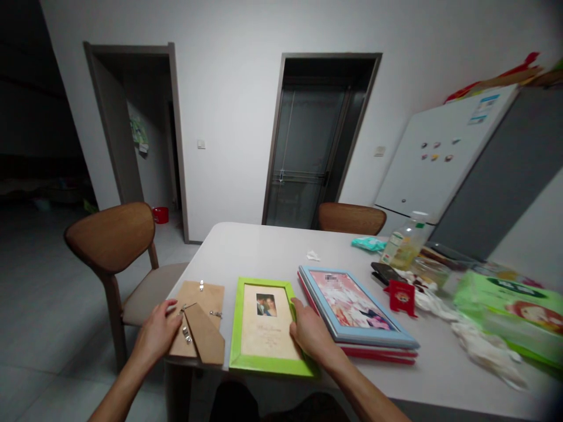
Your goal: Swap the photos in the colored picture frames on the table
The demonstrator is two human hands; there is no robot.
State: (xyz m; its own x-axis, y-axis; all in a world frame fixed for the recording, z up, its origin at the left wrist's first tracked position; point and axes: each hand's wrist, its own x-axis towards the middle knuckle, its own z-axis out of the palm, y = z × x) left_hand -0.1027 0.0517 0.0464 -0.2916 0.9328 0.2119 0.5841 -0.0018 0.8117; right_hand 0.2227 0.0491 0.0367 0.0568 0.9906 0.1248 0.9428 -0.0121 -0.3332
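Note:
A green picture frame lies face up at the table's near edge, with a small photo on a cream sheet inside. My right hand holds its right side, fingers bent over the border. To the left lies a brown backing board with metal clips and a stand flap. My left hand rests at the board's left edge, its fingertips near the flap's upper end; whether they pinch anything is too small to tell. Right of the green frame is a stack of frames, a light blue one on top and red ones beneath.
On the white table at the right are a bottle, a black object, a red packet, crumpled tissues and a green tissue pack. Wooden chairs stand left and behind.

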